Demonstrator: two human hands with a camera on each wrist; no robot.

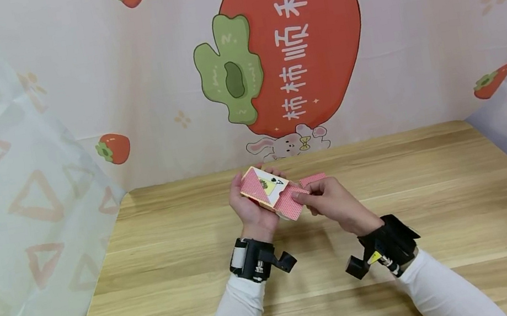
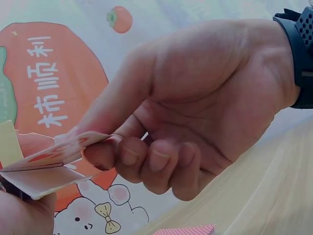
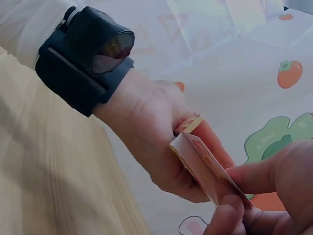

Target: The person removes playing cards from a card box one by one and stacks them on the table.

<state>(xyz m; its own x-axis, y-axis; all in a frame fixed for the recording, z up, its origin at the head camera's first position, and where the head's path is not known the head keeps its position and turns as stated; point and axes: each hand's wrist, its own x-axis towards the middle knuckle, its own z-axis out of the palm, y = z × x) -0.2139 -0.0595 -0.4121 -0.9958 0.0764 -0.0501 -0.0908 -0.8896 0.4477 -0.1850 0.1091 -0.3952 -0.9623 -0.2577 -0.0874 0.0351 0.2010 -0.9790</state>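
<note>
My left hand (image 1: pixel 254 212) holds a playing card box (image 1: pixel 263 185), tilted, with red-patterned and white sides and an ace printed on its front. The thumb lies along one edge of the box, and the fingers reach behind it. From the box's near right end sticks out a red-backed playing card (image 1: pixel 292 204). My right hand (image 1: pixel 337 204) pinches that card between thumb and index finger; in the left wrist view its other fingers are curled. A pale box flap (image 2: pixel 46 182) shows below the card there. The part of the card inside the box is hidden.
Behind the right hand, a red-patterned stack of cards (image 1: pixel 312 178) lies on the wooden table (image 1: pixel 198 307), partly covered by that hand. A cloth backdrop (image 1: pixel 160 84) with persimmon drawings hangs along the table's far edge. Both wrists carry black straps with small cameras.
</note>
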